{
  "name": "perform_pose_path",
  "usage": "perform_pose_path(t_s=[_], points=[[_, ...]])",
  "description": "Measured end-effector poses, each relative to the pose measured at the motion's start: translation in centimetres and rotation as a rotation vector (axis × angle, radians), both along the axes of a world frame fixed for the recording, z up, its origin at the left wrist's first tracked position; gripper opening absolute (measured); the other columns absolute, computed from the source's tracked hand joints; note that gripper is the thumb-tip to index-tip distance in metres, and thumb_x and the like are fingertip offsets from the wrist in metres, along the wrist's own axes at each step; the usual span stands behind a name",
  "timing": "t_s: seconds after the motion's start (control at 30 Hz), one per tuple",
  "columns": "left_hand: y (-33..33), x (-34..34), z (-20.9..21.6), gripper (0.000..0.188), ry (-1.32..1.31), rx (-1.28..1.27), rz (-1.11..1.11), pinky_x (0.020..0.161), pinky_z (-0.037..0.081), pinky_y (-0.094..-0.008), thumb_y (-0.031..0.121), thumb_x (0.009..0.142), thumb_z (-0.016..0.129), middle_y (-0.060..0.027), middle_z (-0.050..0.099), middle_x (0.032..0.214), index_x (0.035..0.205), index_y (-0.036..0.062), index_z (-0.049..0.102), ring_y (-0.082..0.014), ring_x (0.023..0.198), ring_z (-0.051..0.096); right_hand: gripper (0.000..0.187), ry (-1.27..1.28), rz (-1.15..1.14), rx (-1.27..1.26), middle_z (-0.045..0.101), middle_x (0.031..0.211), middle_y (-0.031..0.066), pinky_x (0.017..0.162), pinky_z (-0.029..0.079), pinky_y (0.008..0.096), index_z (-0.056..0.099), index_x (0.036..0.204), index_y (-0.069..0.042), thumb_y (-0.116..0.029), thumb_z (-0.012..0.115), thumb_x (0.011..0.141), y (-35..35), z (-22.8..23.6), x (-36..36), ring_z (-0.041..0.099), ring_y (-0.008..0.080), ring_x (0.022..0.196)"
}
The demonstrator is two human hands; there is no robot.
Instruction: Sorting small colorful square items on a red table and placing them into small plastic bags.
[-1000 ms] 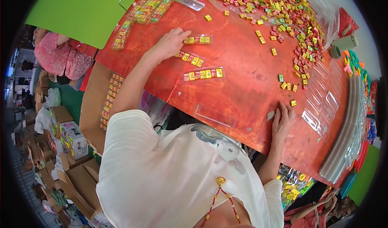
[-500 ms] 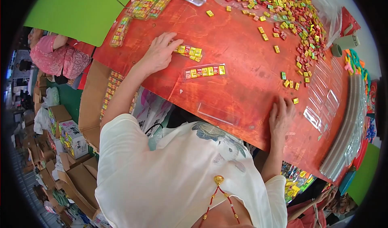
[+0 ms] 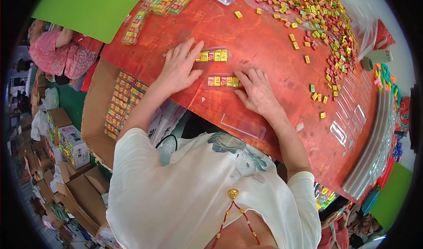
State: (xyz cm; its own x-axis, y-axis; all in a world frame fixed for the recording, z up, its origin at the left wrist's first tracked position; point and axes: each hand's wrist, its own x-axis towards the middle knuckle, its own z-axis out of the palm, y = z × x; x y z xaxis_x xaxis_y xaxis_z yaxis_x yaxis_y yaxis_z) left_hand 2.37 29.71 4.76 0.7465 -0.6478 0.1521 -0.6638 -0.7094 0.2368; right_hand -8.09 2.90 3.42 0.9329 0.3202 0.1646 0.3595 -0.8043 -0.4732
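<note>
My left hand (image 3: 177,69) is open, fingers stretched and spread, at the left end of a clear plastic tray (image 3: 213,55) holding a row of small yellow and red boxes. Its fingers cover that end of the row. Nearer to me lies a second clear tray (image 3: 222,81) with a similar row. My right hand (image 3: 257,90) is at this tray's right end, thumb on the near side and fingers on the far side, closed about it. Closer still, an unfilled clear tray (image 3: 243,126) lies near the table's front edge.
A large heap of small yellow, red and green boxes (image 3: 308,11) covers the far right of the red table (image 3: 273,41). Filled trays (image 3: 169,0) lie at the far left. Clear trays (image 3: 352,103) and a long tray stack (image 3: 368,147) are at right. A carton (image 3: 94,116) stands left.
My right hand has moved left from the table's right part to the nearer filled tray. My left hand has spread its fingers. The two filled trays now lie closer to parallel.
</note>
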Motion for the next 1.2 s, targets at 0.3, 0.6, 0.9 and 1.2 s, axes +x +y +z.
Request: perform_pose_path(t_s=[0.3, 0.6, 0.9, 1.2], points=[[-1.8, -5.2, 1.0, 0.081, -0.033, -0.164, -0.187, 0.105, 0.030, -0.0540, 0.023, 0.079, 0.074, -0.0175, 0.048, 0.140, 0.151, 0.0079, 0.038, -0.0350, 0.126, 0.048, 0.051, -0.175, 0.120, 0.191, 0.055, 0.114, 0.0169, 0.092, 0.048, 0.0440, 0.058, 0.125, 0.002, -0.007, 0.073, 0.077, 1.8, 1.2, 1.8, 0.055, 0.0355, 0.103], [-1.4, 0.0, 1.2, 0.066, -0.187, -0.048, -0.085, 0.092, 0.040, -0.0476, 0.020, 0.083, 0.070, -0.0118, 0.054, 0.114, 0.144, 0.0083, 0.047, -0.0294, 0.107, 0.052, 0.050, -0.228, 0.160, 0.212, 0.056, 0.120, 0.0169, 0.095, 0.047, 0.0443, 0.058, 0.127, -0.001, -0.011, 0.073, 0.079, 2.7, 1.0, 7.7, 0.055, 0.0369, 0.110], [-1.8, 0.9, -2.7, 0.070, -0.087, 0.085, 0.054, 0.088, 0.041, -0.0490, 0.025, 0.087, 0.067, -0.0171, 0.055, 0.123, 0.149, 0.0073, 0.041, -0.0328, 0.111, 0.051, 0.062, -0.187, -0.047, 0.003, 0.051, 0.139, 0.0145, 0.100, 0.038, 0.0472, 0.054, 0.136, -0.007, -0.022, 0.074, 0.079, 0.1, -0.5, 5.9, 0.050, 0.0349, 0.123], [3.1, 7.6, -2.5, 0.048, -0.323, 0.284, 0.610, 0.071, 0.053, -0.0492, 0.030, 0.087, 0.064, -0.0161, 0.064, 0.106, 0.125, 0.0017, 0.057, -0.0319, 0.096, 0.064, 0.053, -0.141, -0.214, -0.027, 0.052, 0.135, 0.0170, 0.101, 0.040, 0.0492, 0.055, 0.133, -0.005, -0.018, 0.069, 0.084, -3.9, -0.7, 0.0, 0.050, 0.0369, 0.124]])
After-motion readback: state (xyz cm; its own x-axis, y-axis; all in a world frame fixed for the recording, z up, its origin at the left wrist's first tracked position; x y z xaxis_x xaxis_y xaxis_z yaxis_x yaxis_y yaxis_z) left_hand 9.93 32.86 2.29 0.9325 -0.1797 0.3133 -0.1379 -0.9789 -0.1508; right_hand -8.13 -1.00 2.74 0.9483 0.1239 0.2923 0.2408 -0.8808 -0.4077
